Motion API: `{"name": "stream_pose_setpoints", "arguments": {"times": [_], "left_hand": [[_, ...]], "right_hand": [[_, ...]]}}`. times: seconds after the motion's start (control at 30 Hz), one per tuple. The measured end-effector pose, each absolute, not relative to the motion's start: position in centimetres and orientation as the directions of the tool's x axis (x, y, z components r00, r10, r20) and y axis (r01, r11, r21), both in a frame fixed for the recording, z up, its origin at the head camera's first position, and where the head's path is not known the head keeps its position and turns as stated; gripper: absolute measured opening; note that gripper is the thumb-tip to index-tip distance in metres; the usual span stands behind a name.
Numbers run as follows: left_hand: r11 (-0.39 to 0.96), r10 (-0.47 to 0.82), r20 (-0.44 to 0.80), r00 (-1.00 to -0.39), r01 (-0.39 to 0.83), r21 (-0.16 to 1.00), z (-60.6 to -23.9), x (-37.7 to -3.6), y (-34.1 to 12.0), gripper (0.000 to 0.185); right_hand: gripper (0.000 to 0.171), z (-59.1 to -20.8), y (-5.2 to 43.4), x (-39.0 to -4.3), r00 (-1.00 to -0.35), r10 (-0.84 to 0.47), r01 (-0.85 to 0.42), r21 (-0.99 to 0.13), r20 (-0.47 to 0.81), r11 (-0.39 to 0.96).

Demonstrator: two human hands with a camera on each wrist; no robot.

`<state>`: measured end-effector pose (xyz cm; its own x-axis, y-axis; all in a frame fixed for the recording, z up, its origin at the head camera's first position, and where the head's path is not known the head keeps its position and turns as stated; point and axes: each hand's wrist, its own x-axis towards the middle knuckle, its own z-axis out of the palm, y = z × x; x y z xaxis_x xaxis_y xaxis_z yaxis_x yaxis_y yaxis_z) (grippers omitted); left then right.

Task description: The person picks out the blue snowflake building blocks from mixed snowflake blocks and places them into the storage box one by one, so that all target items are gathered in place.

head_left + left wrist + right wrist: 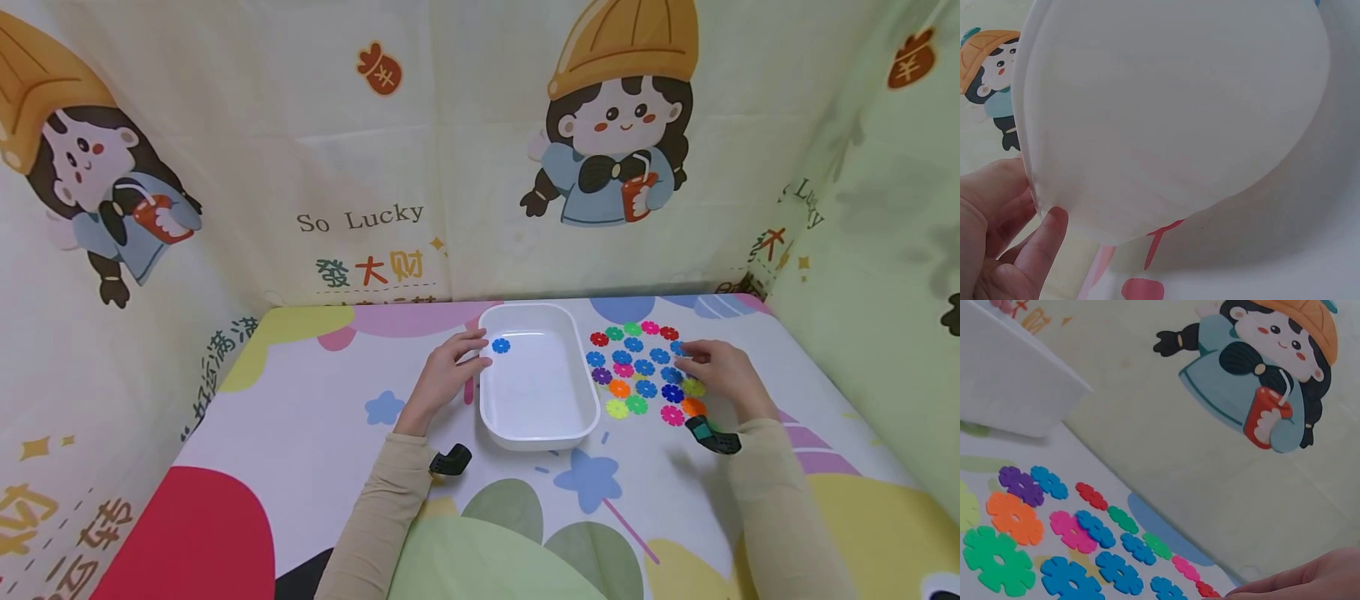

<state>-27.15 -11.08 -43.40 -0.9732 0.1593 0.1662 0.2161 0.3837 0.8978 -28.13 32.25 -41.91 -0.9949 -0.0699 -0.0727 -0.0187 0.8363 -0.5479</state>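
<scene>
My left hand [447,373] holds the left rim of a white plastic tray [538,435]. In the left wrist view, thumb and fingers [1054,225] meet the tray's edge and outer wall. One blue snowflake disc [501,345] lies inside, near the upper left corner. To the tray's right, my right hand [722,375] reaches over the far right of a spread of plastic snowflake discs. Its index fingertip overlaps a blue snowflake disc [677,347], with the thumb a little apart below. In the right wrist view only part of this hand [1310,581] shows; its fingertips are hidden.
Several more interlocking discs lie flat on the patterned tablecloth [315,433], among them a purple disc [602,376], an orange disc [619,388] and a green disc [636,404]. Printed cloth walls [480,167] rise behind the table and along both sides.
</scene>
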Motion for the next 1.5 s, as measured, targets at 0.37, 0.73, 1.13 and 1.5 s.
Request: {"name": "stream_pose_setpoints", "arguments": {"times": [0.37,0.73,1.13,1.5], "left_hand": [[0.377,0.159,0.162,-0.974,0.212,0.902,-43.4,-27.1,-11.0,0.039],[0.38,0.15,0.158,-0.976,0.205,0.902,-43.4,-27.1,-11.1,0.036],[0.393,0.15,0.159,-0.976,0.206,0.896,-43.8,-27.3,-11.2,0.037],[0.388,0.157,0.158,-0.975,0.208,0.898,-43.7,-27.3,-11.2,0.04]], "right_hand": [[0.055,-42.2,33.7,-27.4,-0.993,-0.036,0.032,-0.542,-0.115,0.84],[0.048,-42.8,33.8,-27.5,-0.991,-0.026,0.05,-0.529,-0.134,0.847],[0.045,-43.0,33.2,-27.8,-0.997,-0.032,0.008,-0.509,-0.07,0.861],[0.048,-43.1,33.3,-28.1,-0.996,-0.047,-0.004,-0.499,-0.074,0.866]]}}
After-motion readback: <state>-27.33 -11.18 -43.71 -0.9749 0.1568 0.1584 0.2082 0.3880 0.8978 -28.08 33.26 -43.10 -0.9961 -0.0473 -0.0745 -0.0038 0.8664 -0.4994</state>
